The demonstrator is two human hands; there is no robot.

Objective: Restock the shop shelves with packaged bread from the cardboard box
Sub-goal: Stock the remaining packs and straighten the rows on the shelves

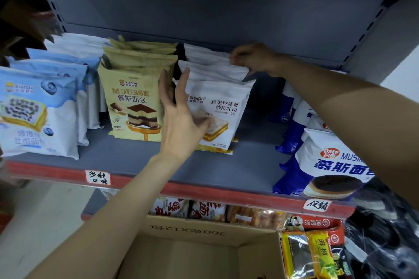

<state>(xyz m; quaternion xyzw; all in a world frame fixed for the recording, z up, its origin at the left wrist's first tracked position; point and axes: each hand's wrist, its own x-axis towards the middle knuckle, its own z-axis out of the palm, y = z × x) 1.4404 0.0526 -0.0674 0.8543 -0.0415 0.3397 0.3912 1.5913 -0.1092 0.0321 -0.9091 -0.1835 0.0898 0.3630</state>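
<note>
— Where's the white bread?

— On the shelf [140, 163], a row of upright packs [217, 108], fronts facing out, long axis vertical. I count about four, the rear ones unclear.

— The hands?

— Left hand [181, 118] is spread, fingers straight, flat against the front pack's left edge. Right hand [254, 59] pinches the top seam of a rear pack. The box [204, 240] sits below both.

The scene is dimly and evenly lit, with the shelf back [215, 2] above the fingers left in deep shadow. Soft blur is seen throughout, and straight lines are bent by wide-angle distortion toward the edges.
</note>
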